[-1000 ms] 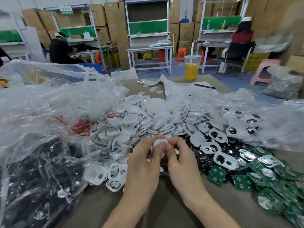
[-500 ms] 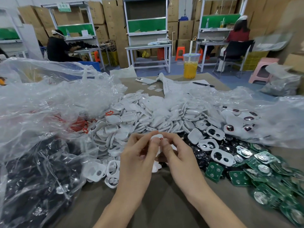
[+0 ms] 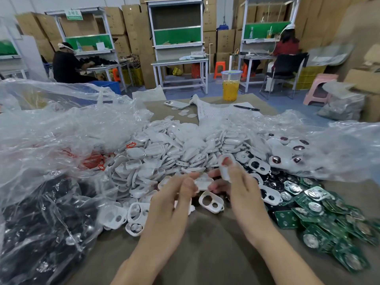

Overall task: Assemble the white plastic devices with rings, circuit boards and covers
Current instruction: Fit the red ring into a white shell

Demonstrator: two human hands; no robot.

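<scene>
At the far left a clear plastic bag (image 3: 41, 223) of dark parts slumps on the table (image 3: 205, 254), with red rings (image 3: 92, 160) showing through the film just behind it. Next comes the heap of white shells (image 3: 174, 149), spread across the middle. The left hand (image 3: 174, 204) hovers in front of the heap, its grip pinched, thumb and forefinger, on a small white shell (image 3: 203, 183) whose other end touches the fingers of the right hand (image 3: 244, 196). The right hand's grip clasps a white cover (image 3: 225, 168), stood on end above the shell (something red shows through its upper opening). Below the hands a two-hole cover (image 3: 211, 202) lies on the table. Green circuit boards (image 3: 308, 214) are strewn at the right.
</scene>
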